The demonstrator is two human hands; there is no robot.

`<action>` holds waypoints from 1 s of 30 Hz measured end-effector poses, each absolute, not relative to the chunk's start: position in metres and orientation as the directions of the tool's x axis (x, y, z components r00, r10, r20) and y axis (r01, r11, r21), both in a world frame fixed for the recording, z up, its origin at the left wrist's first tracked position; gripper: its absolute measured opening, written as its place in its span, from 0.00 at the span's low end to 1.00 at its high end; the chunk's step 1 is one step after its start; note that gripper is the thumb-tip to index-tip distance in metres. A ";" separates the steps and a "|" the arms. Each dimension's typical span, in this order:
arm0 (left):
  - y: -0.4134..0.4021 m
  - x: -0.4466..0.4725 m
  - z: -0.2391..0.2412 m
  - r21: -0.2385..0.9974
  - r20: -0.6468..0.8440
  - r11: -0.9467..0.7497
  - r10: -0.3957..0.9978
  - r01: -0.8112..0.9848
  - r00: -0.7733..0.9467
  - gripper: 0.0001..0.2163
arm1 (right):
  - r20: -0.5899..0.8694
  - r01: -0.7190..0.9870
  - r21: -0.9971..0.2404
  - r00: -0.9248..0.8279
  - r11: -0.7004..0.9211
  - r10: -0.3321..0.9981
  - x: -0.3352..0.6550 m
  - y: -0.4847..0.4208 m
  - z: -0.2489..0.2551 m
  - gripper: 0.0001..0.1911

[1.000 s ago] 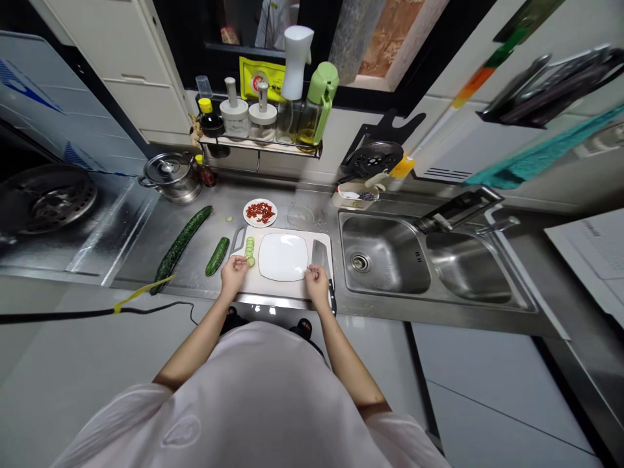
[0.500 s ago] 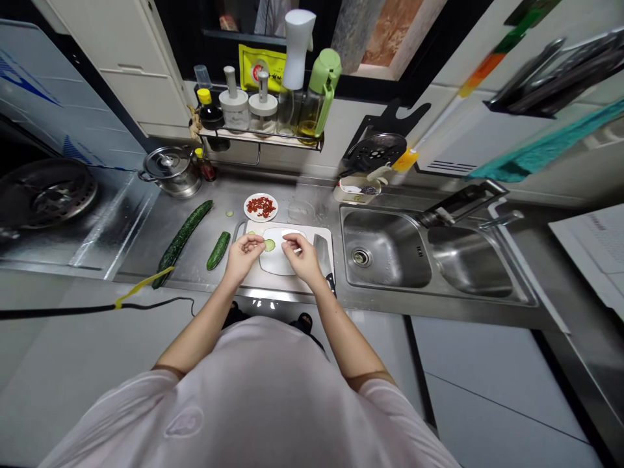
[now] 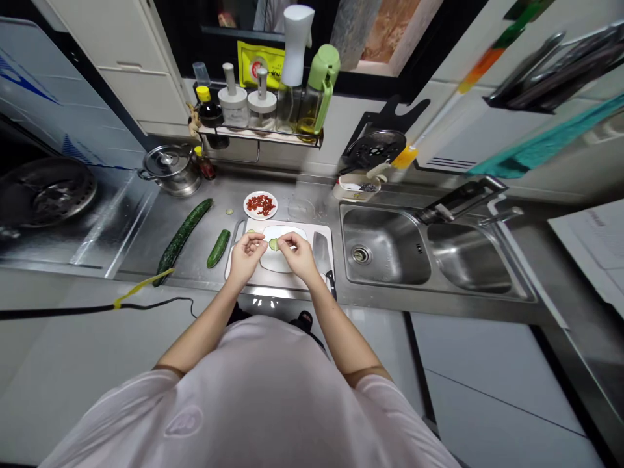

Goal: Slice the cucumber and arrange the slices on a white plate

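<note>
A thin cucumber slice is between my two hands, above the cutting board. My right hand pinches the slice's right edge between thumb and fingertips. Close to its left edge, my left hand has curled fingers with the thumb tip a little apart from them. Below the hands, a white rectangular dish rests on the cutting board. A wide-bladed kitchen knife lies along the board's right side, handle toward me. To the left lies a short cut cucumber.
A long whole cucumber lies farther left. Behind the board sits a small plate of chopped red pieces. A lidded pot stands at the back left, a double sink on the right. Bottles and jars fill a wall shelf.
The cucumber slice has shifted slightly right, from my left fingertips to my right fingertips. My right hand has moved left to meet it.
</note>
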State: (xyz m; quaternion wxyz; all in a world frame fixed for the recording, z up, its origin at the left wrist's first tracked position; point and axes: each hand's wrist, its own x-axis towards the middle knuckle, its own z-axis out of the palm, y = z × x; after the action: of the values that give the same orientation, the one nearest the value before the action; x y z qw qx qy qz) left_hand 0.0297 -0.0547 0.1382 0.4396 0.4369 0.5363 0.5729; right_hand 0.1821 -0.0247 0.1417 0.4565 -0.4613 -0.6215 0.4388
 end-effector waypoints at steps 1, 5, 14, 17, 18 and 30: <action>-0.057 0.030 0.139 0.999 0.011 -0.020 0.975 -0.040 -0.222 0.13 | 0.170 0.170 -0.966 -0.152 0.195 0.974 0.183 -0.025 0.142 0.11; -0.062 0.034 0.143 0.993 -0.106 0.101 0.991 -0.057 -0.082 0.16 | 0.231 0.177 -0.949 -0.173 0.261 0.958 0.187 -0.027 0.144 0.10; -0.052 0.039 0.140 0.959 -0.210 0.205 0.978 -0.194 -0.008 0.19 | 0.329 0.289 -0.866 -0.285 0.408 0.900 0.201 -0.035 0.149 0.10; -0.047 0.040 0.143 0.916 -0.298 0.297 0.954 -0.270 0.039 0.17 | 0.345 0.309 -0.847 -0.301 0.433 0.889 0.204 -0.034 0.147 0.10; -0.046 0.040 0.144 0.899 -0.326 0.326 0.944 -0.293 0.052 0.17 | 0.350 0.314 -0.842 -0.302 0.439 0.887 0.205 -0.033 0.146 0.10; -0.033 0.043 0.136 0.921 -0.291 0.279 0.957 -0.272 -0.005 0.18 | 0.301 0.329 -0.867 -0.254 0.374 0.919 0.206 -0.027 0.134 0.08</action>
State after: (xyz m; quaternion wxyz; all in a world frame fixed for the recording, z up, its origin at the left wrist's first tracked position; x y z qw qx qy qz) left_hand 0.0430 -0.0330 0.1356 0.6189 0.3382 0.5063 0.4962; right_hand 0.2064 -0.0273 0.1341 0.4254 -0.4385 -0.7115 0.3473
